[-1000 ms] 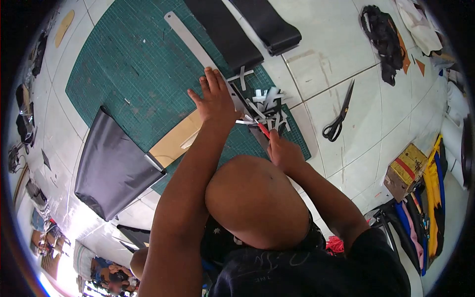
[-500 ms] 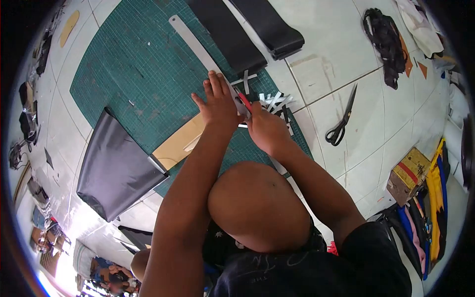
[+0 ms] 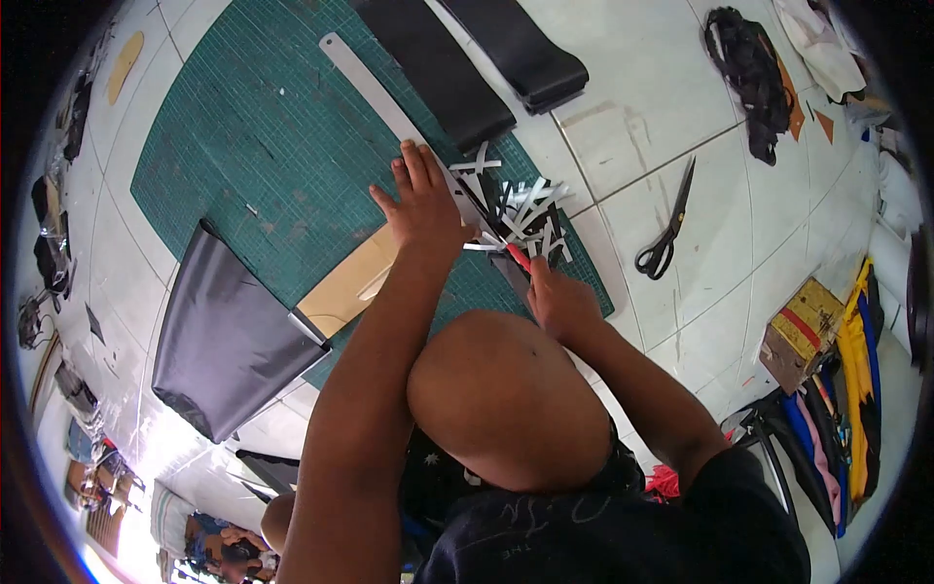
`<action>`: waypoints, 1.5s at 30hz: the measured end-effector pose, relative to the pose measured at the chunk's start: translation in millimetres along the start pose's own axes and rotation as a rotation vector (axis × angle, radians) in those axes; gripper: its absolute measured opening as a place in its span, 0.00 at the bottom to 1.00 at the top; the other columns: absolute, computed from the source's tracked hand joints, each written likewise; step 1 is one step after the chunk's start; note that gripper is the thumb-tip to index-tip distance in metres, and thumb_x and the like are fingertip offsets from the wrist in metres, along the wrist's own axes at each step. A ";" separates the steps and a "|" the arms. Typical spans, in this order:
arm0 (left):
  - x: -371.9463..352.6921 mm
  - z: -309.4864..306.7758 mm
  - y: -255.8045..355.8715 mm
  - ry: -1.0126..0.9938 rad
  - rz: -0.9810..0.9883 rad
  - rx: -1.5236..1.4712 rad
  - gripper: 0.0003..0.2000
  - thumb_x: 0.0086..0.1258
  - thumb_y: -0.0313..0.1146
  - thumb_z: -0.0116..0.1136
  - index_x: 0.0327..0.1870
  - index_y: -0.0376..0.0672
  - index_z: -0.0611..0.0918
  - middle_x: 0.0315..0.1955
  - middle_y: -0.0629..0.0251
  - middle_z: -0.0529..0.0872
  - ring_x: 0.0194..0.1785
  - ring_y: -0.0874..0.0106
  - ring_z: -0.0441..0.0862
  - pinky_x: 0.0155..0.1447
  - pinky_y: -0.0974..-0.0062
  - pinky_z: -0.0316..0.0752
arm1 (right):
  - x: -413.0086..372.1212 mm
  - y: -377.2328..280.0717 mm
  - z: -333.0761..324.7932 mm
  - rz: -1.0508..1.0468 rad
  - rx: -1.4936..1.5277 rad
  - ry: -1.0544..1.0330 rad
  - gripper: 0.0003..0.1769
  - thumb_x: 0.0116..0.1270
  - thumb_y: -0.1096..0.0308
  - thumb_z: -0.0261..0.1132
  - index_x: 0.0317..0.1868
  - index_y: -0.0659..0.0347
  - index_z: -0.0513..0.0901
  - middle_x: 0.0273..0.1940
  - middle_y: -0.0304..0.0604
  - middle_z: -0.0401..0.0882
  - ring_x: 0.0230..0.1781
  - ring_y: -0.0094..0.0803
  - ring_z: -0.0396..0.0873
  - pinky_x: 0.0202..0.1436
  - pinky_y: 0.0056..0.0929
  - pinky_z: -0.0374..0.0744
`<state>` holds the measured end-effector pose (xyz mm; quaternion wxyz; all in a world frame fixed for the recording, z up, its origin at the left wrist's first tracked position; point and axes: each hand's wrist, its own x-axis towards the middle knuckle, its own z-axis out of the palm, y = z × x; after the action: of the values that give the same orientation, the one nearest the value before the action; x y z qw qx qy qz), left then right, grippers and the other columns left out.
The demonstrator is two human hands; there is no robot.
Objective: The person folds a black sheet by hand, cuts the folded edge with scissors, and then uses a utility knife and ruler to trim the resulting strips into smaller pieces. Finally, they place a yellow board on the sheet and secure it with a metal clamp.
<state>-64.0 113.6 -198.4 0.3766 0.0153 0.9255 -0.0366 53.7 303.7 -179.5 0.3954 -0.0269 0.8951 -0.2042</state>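
My left hand (image 3: 426,209) lies flat on the steel ruler (image 3: 368,88), fingers stretched out and slightly spread. My right hand (image 3: 564,300) is closed around a red-handled utility knife (image 3: 518,256), whose tip points toward the ruler's near end. Beneath and beside the ruler is a dark strip of material (image 3: 512,276), partly hidden. A tangle of narrow black and white offcut strips (image 3: 530,209) sits to the right of the ruler. All this rests on a green cutting mat (image 3: 243,136). A tan board (image 3: 341,287) lies by my left forearm.
Folded black sheet material (image 3: 520,54) lies at the top, with another black length (image 3: 438,83) beside it. A dark grey sheet (image 3: 229,341) is at left. Black scissors (image 3: 666,229) lie on the tiles at right, near a yellow-and-red block (image 3: 803,331). My bent knee (image 3: 511,399) is close below.
My right hand has drawn the knife down toward me and slightly right along the ruler's side. The narrow strips look more spread out. My left hand stays on the ruler.
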 end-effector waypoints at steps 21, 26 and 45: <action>-2.0 -3.5 4.4 -0.020 -0.017 0.010 0.66 0.50 0.61 0.75 0.80 0.35 0.42 0.81 0.53 0.38 0.83 0.58 0.47 0.77 0.41 0.55 | 63.3 -52.5 -33.1 0.018 0.030 -0.030 0.15 0.72 0.65 0.57 0.50 0.64 0.66 0.35 0.58 0.85 0.38 0.56 0.85 0.41 0.54 0.81; -1.9 1.2 3.2 -0.021 -0.008 -0.001 0.69 0.47 0.64 0.76 0.79 0.34 0.42 0.80 0.48 0.38 0.83 0.54 0.45 0.76 0.37 0.53 | 5.8 -6.6 -8.1 0.089 -0.007 -0.128 0.15 0.73 0.62 0.57 0.50 0.63 0.65 0.32 0.58 0.84 0.34 0.58 0.84 0.38 0.56 0.80; -0.3 0.0 0.2 0.020 0.009 -0.040 0.69 0.48 0.65 0.75 0.79 0.34 0.42 0.80 0.47 0.39 0.82 0.52 0.46 0.76 0.38 0.54 | 68.1 -56.6 -27.7 0.004 0.016 0.010 0.15 0.73 0.63 0.58 0.51 0.64 0.66 0.35 0.58 0.85 0.38 0.55 0.86 0.41 0.53 0.82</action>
<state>-63.8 113.8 -198.2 0.3677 0.0123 0.9297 -0.0165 -19.3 247.2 -188.4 0.3915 -0.0209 0.8955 -0.2109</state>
